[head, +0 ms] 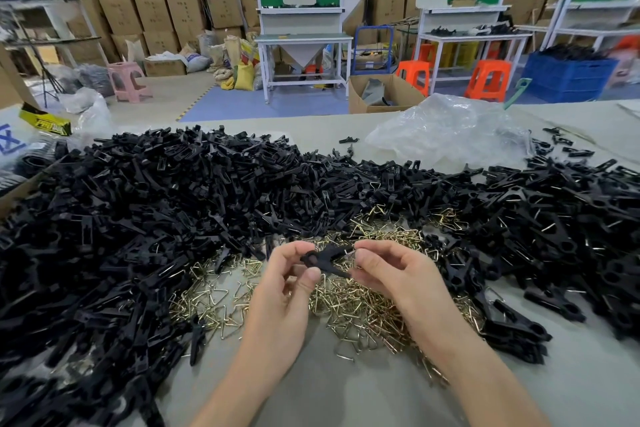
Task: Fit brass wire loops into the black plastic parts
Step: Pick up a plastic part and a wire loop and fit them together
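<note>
Your left hand (284, 291) pinched one end of a black plastic clip part (323, 257) between thumb and fingers. Your right hand (398, 274), close beside the left, gripped the other end. Brass wire loops (367, 312) lay heaped beneath both hands, with loose black parts (138, 218) piled to their left.

All plastic parts (138, 218) are showing black; wire loops (363, 308) glinting brass-gold on grey-beige table (329, 392). Bkgd: stools (488, 80) glowing orange, crate (568, 80) blue, boxes (152, 10) brown.
</note>
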`<state>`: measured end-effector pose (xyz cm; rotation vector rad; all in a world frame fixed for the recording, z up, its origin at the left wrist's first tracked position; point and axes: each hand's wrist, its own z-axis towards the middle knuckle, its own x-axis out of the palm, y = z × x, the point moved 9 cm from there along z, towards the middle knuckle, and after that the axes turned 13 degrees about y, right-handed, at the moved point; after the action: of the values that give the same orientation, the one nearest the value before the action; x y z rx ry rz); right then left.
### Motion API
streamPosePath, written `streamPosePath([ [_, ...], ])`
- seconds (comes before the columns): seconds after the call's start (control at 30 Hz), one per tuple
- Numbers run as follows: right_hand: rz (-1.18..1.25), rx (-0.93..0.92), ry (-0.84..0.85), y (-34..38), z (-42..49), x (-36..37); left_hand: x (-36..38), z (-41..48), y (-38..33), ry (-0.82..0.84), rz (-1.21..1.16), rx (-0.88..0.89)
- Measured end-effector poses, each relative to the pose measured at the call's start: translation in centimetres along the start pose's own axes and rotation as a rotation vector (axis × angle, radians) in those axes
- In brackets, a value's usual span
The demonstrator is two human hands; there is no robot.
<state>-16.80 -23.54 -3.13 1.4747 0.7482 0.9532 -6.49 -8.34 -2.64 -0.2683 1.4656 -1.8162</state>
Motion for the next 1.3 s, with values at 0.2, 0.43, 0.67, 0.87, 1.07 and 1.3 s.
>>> streamPosePath([
  [0.2,0.116,0.043,0.062,-1.0,0.5,0.8,0.4,0.0,-0.4,0.029,-0.018,0.004],
  [0.43,0.193,0.047,0.100,-1.2,0.6,1.0,0.5,-0.1,-0.6,0.061,0.015,-0.001],
  [0.67,0.206,0.001,0.110,-1.2,0.9,0.7,0.6,0.0,-0.9,0.047,0.055,0.007],
  [0.87,0.324,0.041,0.116,-1.9,1.0,0.9,0.7,-0.1,-0.8,0.065,-0.033,0.014],
  [1.07,0.391,0.058,0.178,-1.8,0.8,1.8,0.9,-0.1,-0.8,0.089,0.019,0.014],
  [1.3,0.420,0.015,0.354,-1.3,0.5,4.3,1.6,0.2,-0.8,0.152,-0.302,-0.008],
])
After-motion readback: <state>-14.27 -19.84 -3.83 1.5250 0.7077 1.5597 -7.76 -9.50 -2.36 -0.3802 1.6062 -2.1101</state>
